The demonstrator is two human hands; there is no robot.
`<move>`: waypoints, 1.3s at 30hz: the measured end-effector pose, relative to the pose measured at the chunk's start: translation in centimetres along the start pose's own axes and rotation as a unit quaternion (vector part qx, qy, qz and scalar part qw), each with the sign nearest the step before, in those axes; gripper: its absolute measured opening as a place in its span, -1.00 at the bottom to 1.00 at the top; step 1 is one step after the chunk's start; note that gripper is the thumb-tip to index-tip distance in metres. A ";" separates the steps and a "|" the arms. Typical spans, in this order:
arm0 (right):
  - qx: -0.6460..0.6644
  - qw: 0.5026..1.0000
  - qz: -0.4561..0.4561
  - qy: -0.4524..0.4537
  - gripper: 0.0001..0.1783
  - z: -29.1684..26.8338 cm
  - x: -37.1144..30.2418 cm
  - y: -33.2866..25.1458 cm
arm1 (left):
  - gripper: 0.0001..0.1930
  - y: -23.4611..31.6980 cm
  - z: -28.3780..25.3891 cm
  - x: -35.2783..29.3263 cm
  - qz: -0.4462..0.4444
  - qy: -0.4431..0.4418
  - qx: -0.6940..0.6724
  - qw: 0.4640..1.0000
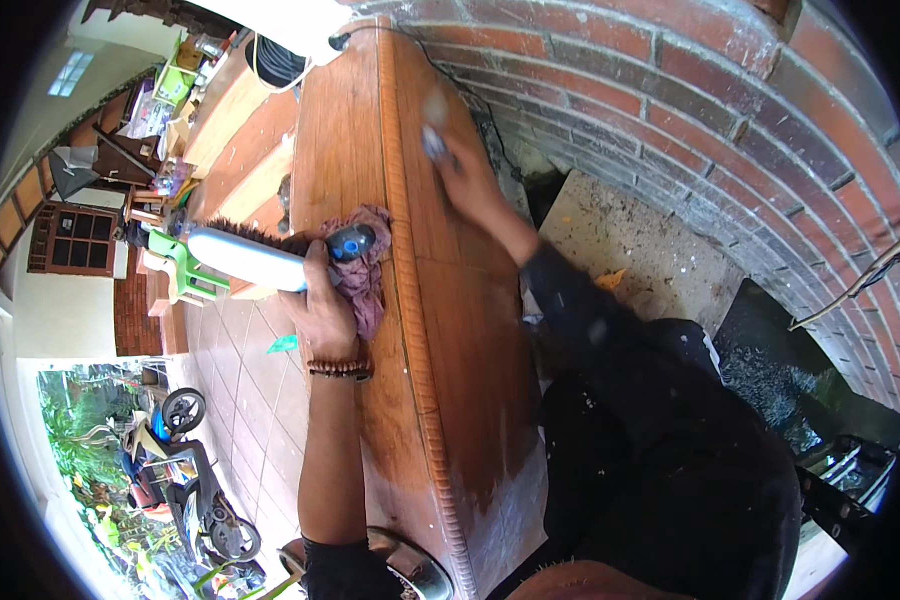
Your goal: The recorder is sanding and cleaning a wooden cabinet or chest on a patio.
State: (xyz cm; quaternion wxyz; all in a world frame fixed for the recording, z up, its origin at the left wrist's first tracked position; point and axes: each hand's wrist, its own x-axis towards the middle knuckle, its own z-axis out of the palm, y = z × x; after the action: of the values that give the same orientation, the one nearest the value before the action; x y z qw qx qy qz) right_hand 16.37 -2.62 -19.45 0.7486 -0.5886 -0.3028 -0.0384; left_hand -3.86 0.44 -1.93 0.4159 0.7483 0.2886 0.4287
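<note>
My left hand (322,308) is closed around a white, cylindrical brush (250,257) with dark bristles along its far side. Just beyond its fingers is a dark rounded piece (351,242) with a blue centre; whether it belongs to the brush I cannot tell. A crumpled pink rag (369,285) lies beneath, on the wooden panel. My right hand (472,187) is over the right face of the brown wooden piece (460,300), fingers closed on a small pale, greyish thing (433,143) that is blurred. A ridged, rope-like trim (407,320) runs between the two faces.
A brick wall (670,100) rises on the right, above a concrete ledge (615,235) and dark water (770,375). Coiled black cable (278,65) is at the far end. To the left are a tiled floor (255,370), a green chair (183,265) and a motorbike (205,490).
</note>
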 end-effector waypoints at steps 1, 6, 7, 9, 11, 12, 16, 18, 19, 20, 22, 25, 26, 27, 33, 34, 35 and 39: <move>0.079 0.996 -0.025 0.016 -0.55 0.7 3.9 0.6 | -0.66 0.4 0.5 -0.1 -0.002 0.008 -0.005 1.000; -0.029 0.990 0.135 0.000 -0.54 -1.6 5.9 2.0 | -0.61 -2.2 3.2 1.1 -0.002 -0.011 -0.035 0.999; 0.018 0.995 0.095 -0.022 -0.54 0.5 2.8 -2.1 | -0.60 -1.6 1.1 0.9 0.013 0.011 -0.006 1.000; 0.004 0.999 0.022 -0.032 -0.55 0.1 -1.5 -8.1 | -0.59 -0.8 -0.3 0.2 0.025 0.021 0.009 0.999; -0.033 0.996 -0.081 -0.014 -0.54 0.1 -1.1 -8.3 | -0.59 -1.0 -0.7 0.7 0.042 0.027 0.063 0.997; -0.044 0.996 -0.082 -0.002 -0.54 -1.2 1.8 -6.7 | -0.59 -0.7 0.6 0.7 0.046 0.013 0.054 0.997; -0.137 0.985 0.079 -0.066 -0.51 -5.0 5.6 -6.9 | -0.51 0.0 3.7 0.8 0.047 0.005 0.139 0.989; -0.023 0.999 0.001 -0.038 -0.55 -3.6 -3.7 -10.2 | -0.49 -0.8 1.5 0.7 0.057 0.027 0.135 0.989; -0.015 0.996 -0.016 -0.081 -0.54 -4.9 -8.9 -11.4 | -0.49 -1.0 0.7 0.6 0.058 0.032 0.132 0.989; -0.076 0.974 0.034 -0.210 -0.55 -7.4 -13.3 -13.0 | -0.49 -1.2 -0.2 0.8 0.046 0.033 0.151 0.987; -0.017 0.964 0.081 -0.251 -0.64 -12.3 -19.2 -13.5 | -0.48 -1.4 0.6 1.1 0.053 0.037 0.171 0.983; 0.035 0.955 0.176 -0.237 -0.72 -20.7 -20.6 -14.7 | -0.48 -1.0 1.5 1.4 0.045 0.004 0.175 0.984; 0.126 0.931 0.278 -0.198 -0.68 -24.0 -20.2 -15.8 | -0.48 -0.9 1.7 1.5 0.043 0.001 0.174 0.984; 0.072 0.949 0.257 -0.166 -0.65 -27.5 -18.9 -18.3 | -0.47 -0.8 1.6 1.3 0.041 0.016 0.155 0.987; 0.210 0.914 0.297 0.178 -0.56 -50.7 -25.9 -20.2 | -0.41 -0.5 1.5 1.8 0.024 0.010 0.147 0.989; 0.192 0.906 0.324 0.191 -0.56 -53.1 -28.6 -19.6 | -0.40 0.0 1.2 1.7 0.021 0.004 0.153 0.988; 0.153 0.887 0.382 0.209 -0.53 -55.4 -31.5 -17.3 | -0.40 -0.8 0.0 2.6 0.022 0.034 0.180 0.983; -0.315 0.839 0.415 0.157 -0.43 -74.7 -56.2 -3.3 | -0.35 -2.4 5.3 1.8 0.015 -0.011 0.136 0.991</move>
State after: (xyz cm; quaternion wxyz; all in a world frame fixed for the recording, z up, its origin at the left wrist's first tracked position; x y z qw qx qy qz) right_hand -0.18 -88.00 -53.88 0.5061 -0.8493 0.1194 0.0908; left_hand 1.49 0.98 -4.81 0.3071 0.8066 0.3283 0.3838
